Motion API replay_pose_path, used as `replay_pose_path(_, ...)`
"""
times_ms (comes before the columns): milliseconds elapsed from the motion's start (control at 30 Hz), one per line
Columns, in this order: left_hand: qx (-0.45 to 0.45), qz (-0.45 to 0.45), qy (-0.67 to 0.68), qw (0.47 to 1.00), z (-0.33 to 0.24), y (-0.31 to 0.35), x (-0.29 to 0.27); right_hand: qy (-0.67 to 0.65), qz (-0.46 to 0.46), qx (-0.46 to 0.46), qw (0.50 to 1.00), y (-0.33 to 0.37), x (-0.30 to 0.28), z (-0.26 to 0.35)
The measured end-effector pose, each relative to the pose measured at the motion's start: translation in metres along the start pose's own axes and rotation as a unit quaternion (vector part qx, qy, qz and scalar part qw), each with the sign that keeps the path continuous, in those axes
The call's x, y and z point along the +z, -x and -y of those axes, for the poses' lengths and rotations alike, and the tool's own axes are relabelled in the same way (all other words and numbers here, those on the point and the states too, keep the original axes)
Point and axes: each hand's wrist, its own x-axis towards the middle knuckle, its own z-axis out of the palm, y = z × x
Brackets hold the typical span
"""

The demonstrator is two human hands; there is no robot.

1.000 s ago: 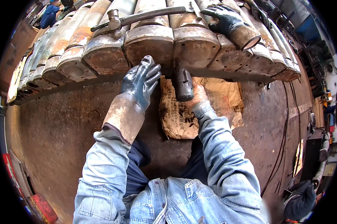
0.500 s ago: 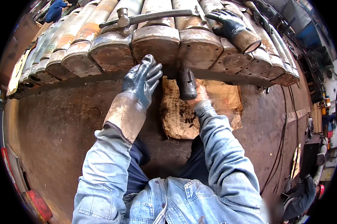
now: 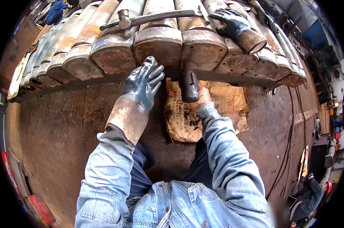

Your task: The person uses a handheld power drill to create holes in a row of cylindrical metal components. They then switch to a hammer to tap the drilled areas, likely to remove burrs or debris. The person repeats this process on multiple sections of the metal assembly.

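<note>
My left hand (image 3: 144, 78), in a dark blue coated glove with a pale soiled cuff, is held up just before the end faces of the metal cylinders (image 3: 158, 43). Its fingers are bent together, and whatever lies between them is hidden. My bare right hand (image 3: 203, 94) grips a dark, round-bodied tool (image 3: 190, 86) with a slot in its side. The tool's far end points at the underside of the cylinder row; its tip cannot be made out. Below it lies a stained brown paper sheet (image 3: 179, 125).
A hammer (image 3: 149, 19) lies across the cylinders, with an empty glove (image 3: 238, 30) to its right. Dark cables (image 3: 290, 136) run along the floor at right. People are at the far left (image 3: 57, 12) and lower right (image 3: 309, 201). A red object (image 3: 40, 209) lies lower left.
Both hands keep nearly the same place and grip. The view has shifted very slightly; nothing else has visibly moved.
</note>
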Motion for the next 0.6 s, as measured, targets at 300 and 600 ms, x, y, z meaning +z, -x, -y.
replay_pose_path(300,-0.022,-0.033,-0.031,0.999,0.004,-0.008,0.015,0.26,0.113,0.061,0.957,0.022,-0.058,0.116)
replay_pose_path(600,-0.057,-0.048,-0.137,0.988,0.029,-0.04,0.017,-0.332,0.081,0.133,0.93,0.035,-0.044,0.045)
